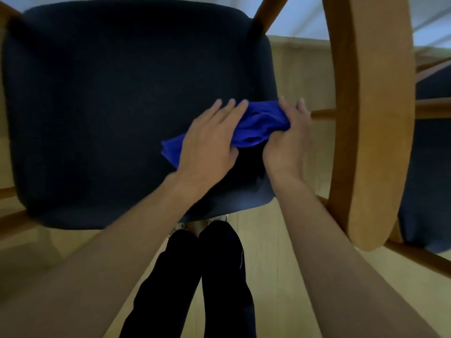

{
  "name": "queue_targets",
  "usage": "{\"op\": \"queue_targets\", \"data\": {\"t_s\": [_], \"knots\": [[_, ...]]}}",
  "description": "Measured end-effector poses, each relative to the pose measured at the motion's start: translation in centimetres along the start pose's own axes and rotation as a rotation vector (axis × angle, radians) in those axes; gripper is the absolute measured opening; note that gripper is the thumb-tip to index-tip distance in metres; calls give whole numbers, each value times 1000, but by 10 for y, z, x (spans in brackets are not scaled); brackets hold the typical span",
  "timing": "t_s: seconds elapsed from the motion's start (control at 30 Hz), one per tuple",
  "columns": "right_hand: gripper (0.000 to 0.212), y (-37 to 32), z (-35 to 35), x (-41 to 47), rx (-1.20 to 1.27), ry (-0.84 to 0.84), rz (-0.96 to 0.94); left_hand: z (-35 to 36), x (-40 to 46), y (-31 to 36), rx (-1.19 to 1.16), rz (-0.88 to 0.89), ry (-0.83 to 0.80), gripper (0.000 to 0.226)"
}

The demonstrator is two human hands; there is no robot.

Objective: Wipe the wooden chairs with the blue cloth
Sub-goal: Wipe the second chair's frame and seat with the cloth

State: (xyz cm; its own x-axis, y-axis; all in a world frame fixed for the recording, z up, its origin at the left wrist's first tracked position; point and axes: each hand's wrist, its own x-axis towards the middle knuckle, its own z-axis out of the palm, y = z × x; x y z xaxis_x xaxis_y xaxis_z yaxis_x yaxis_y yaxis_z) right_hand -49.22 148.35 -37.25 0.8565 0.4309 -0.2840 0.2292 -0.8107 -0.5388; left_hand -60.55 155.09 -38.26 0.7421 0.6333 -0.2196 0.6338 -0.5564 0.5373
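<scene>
I look straight down on a wooden chair with a dark navy padded seat (102, 98). Its curved wooden backrest rail (371, 113) arcs down the right side. A bright blue cloth (256, 128) lies bunched on the right part of the seat. My left hand (210, 145) rests flat on the cloth's left half with fingers spread. My right hand (288, 140) pinches the cloth's right end, close to the seat edge. Part of the cloth is hidden beneath both hands.
A second chair's dark seat (429, 167) and wooden frame (432, 111) stand at the right edge. My legs in dark trousers (202, 276) are below the seat's front edge. The floor is light wood (300, 69). A wooden leg (268, 11) rises at the top.
</scene>
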Motion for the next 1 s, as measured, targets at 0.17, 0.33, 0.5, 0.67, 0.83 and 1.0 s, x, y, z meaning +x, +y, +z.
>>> {"op": "queue_targets", "data": {"t_s": [0.17, 0.33, 0.5, 0.67, 0.83, 1.0], "knots": [[74, 20, 13, -44, -243, -166, 60, 18, 2, -2, 79, 117, -68, 73], [77, 39, 6, -140, -174, -403, 217, 13, -93, -39, 149, 326, -271, 62], [66, 23, -15, -120, 50, -179, 122, -6, -81, -44, 119, 349, -154, 64], [74, 3, 0, -40, -97, -92, 12, -10, -3, -29, -96, 70, 41, 67], [78, 26, 22, -62, -300, -126, 27, 11, -14, -37, -119, 181, -7, 59], [75, 42, 58, -168, -60, 68, 118, -6, -71, -58, 1, 329, -201, 56]]}}
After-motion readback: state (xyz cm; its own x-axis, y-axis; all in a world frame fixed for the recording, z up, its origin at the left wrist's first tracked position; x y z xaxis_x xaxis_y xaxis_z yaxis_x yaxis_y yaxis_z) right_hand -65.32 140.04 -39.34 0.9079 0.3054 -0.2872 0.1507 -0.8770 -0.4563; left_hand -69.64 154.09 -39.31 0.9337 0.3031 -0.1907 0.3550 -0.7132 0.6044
